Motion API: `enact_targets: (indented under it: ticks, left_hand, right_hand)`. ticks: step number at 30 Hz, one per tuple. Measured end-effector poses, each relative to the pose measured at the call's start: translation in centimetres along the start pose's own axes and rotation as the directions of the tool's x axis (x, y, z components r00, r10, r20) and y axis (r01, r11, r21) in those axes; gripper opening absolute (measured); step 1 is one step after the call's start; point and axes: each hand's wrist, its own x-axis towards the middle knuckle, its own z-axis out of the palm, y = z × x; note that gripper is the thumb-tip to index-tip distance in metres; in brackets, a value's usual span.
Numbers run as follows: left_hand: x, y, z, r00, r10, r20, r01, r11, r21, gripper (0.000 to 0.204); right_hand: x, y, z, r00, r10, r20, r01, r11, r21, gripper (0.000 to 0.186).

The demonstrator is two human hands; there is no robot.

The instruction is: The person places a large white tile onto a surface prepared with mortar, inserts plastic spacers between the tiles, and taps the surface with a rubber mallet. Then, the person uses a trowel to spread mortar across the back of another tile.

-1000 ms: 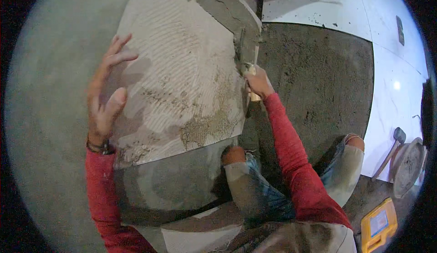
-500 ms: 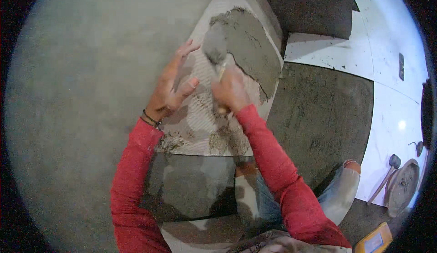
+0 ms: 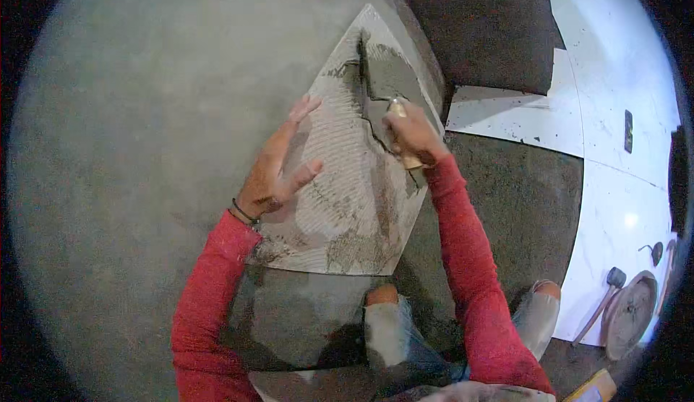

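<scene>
A pale tile (image 3: 325, 199) with fine ridges on its upper face lies at the centre, grey mortar (image 3: 394, 69) spread over its far part. My right hand (image 3: 416, 138) is closed on the wooden handle of a trowel (image 3: 396, 107), whose dark metal part reaches into the mortar. My left hand (image 3: 278, 163) is open, fingers apart, along the tile's left edge; whether it touches the surface I cannot tell. Red sleeves cover both my forearms.
Grey floor (image 3: 130, 113) spans the left. A dark slab (image 3: 491, 33) lies at the back; white tiles (image 3: 614, 207) line the right, with a dark bar (image 3: 627, 131), a mallet (image 3: 616, 278) and a round pan (image 3: 625, 315). A yellow object (image 3: 593, 391) is at lower right. My knees are below.
My trowel hand swung left across the tile, then back right; the trowel now cuts into the mortar patch. My left hand moved rightward along the tile edge. The view has shifted.
</scene>
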Motion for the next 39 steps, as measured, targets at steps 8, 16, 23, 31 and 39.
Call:
enact_targets:
  ticks: [8, 16, 23, 31, 39]
  left_hand:
    - [1.6, -0.3, 0.9, 1.0, -0.028, -0.009, 0.025, 0.959, -0.282, 0.074]
    - [1.3, 0.3, 1.0, 0.995, -0.069, -0.077, 0.03, 0.906, -0.422, 0.078]
    - [1.1, -0.6, 0.6, 0.998, -0.04, -0.056, 0.015, 0.923, -0.384, 0.076]
    - [1.5, -3.4, 0.8, 0.983, -0.104, -0.15, 0.019, 0.874, -0.486, 0.08]
    - [1.7, -3.0, 1.0, 0.974, -0.201, -0.106, 0.106, 0.814, -0.571, 0.077]
  right_hand:
    - [7.3, -3.0, 1.2, 0.882, 0.467, 0.061, -0.437, 0.861, -0.26, 0.035]
    - [5.2, -2.4, -3.5, 0.892, 0.419, 0.171, -0.434, 0.899, 0.064, 0.026]
    - [5.8, -2.4, -3.2, 0.778, 0.475, 0.411, -0.613, 0.717, 0.332, 0.014]
    - [2.1, -11.9, 2.0, 0.894, 0.383, 0.232, -0.351, 0.921, -0.168, 0.027]
    - [6.5, -9.5, -2.3, 0.869, 0.48, 0.121, -0.469, 0.876, -0.113, 0.046]
